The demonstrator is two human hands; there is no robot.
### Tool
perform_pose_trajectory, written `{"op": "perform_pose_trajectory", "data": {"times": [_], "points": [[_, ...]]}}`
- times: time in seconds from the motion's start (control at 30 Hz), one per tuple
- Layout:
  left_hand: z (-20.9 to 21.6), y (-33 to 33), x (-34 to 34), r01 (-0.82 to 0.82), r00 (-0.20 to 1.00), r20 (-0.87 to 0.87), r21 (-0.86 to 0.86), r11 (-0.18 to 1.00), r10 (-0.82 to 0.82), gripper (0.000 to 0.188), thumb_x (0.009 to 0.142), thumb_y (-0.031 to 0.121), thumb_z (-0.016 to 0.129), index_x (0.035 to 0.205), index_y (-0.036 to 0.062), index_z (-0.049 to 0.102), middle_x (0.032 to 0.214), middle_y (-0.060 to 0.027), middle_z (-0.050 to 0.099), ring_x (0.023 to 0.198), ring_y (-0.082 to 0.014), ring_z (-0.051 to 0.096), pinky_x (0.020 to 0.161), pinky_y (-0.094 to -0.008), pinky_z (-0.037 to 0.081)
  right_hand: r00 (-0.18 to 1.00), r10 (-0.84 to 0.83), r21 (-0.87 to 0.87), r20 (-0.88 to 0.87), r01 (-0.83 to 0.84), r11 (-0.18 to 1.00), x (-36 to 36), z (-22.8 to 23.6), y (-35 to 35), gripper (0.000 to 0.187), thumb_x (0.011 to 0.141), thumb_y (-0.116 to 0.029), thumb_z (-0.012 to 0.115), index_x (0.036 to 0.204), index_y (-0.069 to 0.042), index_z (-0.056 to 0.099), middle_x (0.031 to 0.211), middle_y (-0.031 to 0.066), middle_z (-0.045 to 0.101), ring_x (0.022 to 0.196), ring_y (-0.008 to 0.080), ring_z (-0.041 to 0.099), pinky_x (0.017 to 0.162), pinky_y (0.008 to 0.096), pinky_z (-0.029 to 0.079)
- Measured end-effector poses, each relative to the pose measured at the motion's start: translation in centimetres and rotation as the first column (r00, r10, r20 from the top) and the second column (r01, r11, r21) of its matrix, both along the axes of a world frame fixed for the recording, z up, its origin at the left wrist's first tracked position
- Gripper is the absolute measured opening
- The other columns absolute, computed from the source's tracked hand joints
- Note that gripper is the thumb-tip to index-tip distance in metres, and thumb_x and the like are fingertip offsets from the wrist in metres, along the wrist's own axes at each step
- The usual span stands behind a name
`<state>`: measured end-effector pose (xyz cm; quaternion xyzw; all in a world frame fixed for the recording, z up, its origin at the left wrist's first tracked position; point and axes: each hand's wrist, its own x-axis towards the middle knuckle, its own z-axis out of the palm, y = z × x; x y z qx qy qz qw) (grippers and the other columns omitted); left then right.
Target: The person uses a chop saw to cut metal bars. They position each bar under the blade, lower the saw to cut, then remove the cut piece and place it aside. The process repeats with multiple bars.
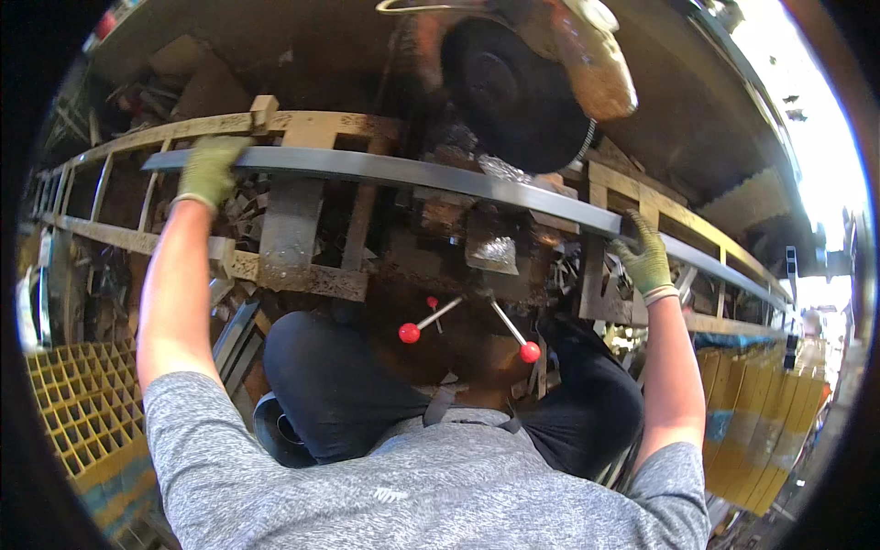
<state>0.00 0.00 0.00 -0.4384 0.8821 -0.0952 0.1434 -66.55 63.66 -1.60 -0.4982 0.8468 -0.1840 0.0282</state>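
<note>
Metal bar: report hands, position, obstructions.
Left hand on metal bar, near its left end. Right hand at bar, grip unclear. Bar runs left to right. Dark disc close beyond, contact unclear.

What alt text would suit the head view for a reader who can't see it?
A gloved left hand near one end and a gloved right hand farther along are at a long grey metal bar crossing the view. Just beyond the bar is a large dark circular blade with a toothed edge; red-knobbed levers stand on the near side.
</note>
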Motion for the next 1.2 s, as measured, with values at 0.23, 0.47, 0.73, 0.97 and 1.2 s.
{"op": "perform_pose_trajectory", "data": {"times": [0.23, 0.47, 0.73, 0.97, 1.2], "points": [[1.9, 8.3, -9.6, 0.367, 0.882, -0.364, 0.133, 0.921, -0.298, 0.077, 0.088, 0.024, 0.102, 0.157, 0.0059, 0.072, 0.163, -0.0238, 0.07, 0.152, -0.0437, 0.065, 0.13, -0.0542, 0.052, 0.956, -0.153, 0.06, -0.25, 0.173, 0.983, -3.4, -0.9, 6.1, 0.076, 0.095, -0.015, 0.093, 0.166, -0.007, 0.068, 0.167, 0.0224, 0.07, 0.155, 0.0447, 0.066, 0.134, 0.0529, 0.051], [0.5, 16.5, -19.4, 0.518, 0.832, -0.33, 0.175, 0.837, -0.446, 0.066, 0.104, 0.033, 0.086, 0.165, 0.0156, 0.07, 0.153, -0.0142, 0.077, 0.144, -0.0395, 0.072, 0.121, -0.0534, 0.057, 0.988, 0.155, -0.09, 0.026, -0.152, 0.984, 1.2, -2.3, -3.1, 0.059, 0.101, -0.011, 0.088, 0.158, -0.005, 0.073, 0.158, 0.0229, 0.074, 0.149, 0.0452, 0.069, 0.129, 0.0514, 0.054], [-0.7, 5.4, -6.3, 0.385, 0.893, -0.265, 0.028, 0.923, -0.364, 0.063, 0.091, 0.003, 0.085, 0.153, 0.0163, 0.076, 0.146, -0.0104, 0.082, 0.139, -0.036, 0.075, 0.122, -0.049, 0.058, 0.995, -0.035, -0.022, -0.091, 0.033, 0.999, -1.5, -2.6, 3.0, 0.077, 0.098, -0.01, 0.089, 0.17, -0.005, 0.063, 0.173, 0.0222, 0.065, 0.163, 0.0434, 0.058, 0.139, 0.0529, 0.044], [3.0, 9.2, -10.9, 0.215, 0.945, -0.297, 0.252, 0.944, -0.136, 0.082, 0.091, 0.028, 0.101, 0.162, 0.0013, 0.069, 0.169, -0.0248, 0.067, 0.154, -0.0444, 0.066, 0.133, -0.0515, 0.053, 0.976, -0.068, -0.02, -0.205, 0.065, 0.998, -3.7, -4.2, 5.0, 0.073, 0.098, -0.007, 0.088, 0.168, -0.004, 0.066, 0.169, 0.0237, 0.068, 0.16, 0.045, 0.061, 0.135, 0.0535, 0.048], [-1.2, 14.8, -17.0, 0.481, 0.821, -0.407, 0.117, 0.869, -0.4, 0.054, 0.098, 0.015, 0.086, 0.151, 0.0143, 0.076, 0.141, -0.0146, 0.08, 0.136, -0.0399, 0.075, 0.119, -0.0542, 0.059, 0.983, 0.173, -0.046, -0.067, -0.176, 0.983, 0.4, -4.3, -3.3, 0.058, 0.099, -0.009, 0.086, 0.155, -0.003, 0.073, 0.154, 0.0255, 0.074, 0.145, 0.0494, 0.067, 0.129, 0.0559, 0.052]]}}
